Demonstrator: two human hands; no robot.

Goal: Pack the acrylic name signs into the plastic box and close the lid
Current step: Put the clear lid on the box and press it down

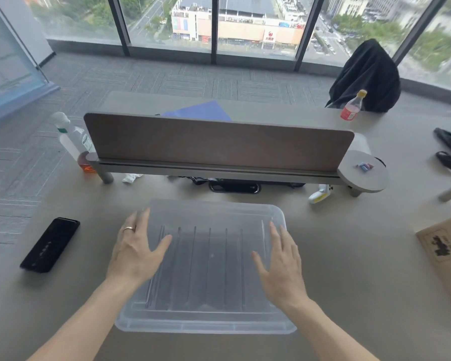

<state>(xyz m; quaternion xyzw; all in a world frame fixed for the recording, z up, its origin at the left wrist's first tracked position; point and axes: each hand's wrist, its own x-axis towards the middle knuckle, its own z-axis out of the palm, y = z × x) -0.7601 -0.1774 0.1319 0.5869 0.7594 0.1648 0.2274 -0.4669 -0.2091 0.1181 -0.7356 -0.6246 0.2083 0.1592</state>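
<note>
A translucent plastic box (pixel 206 321) stands on the grey table in front of me with its ribbed lid (pixel 208 264) lying on top. Dark upright shapes show dimly through the lid; I cannot tell what they are. My left hand (pixel 136 248) rests flat on the lid's left side, fingers straight and spread, a ring on one finger. On the lid's right side my right hand (pixel 281 267) lies flat too, fingers straight. Neither hand grips anything.
A black phone (pixel 50 244) lies left of the box. A brown desk divider (pixel 219 144) stands behind it. A spray bottle (pixel 73 139) is at the far left, a red drink bottle (pixel 352 106) at the far right. A cardboard piece (pixel 445 251) sits at the right edge.
</note>
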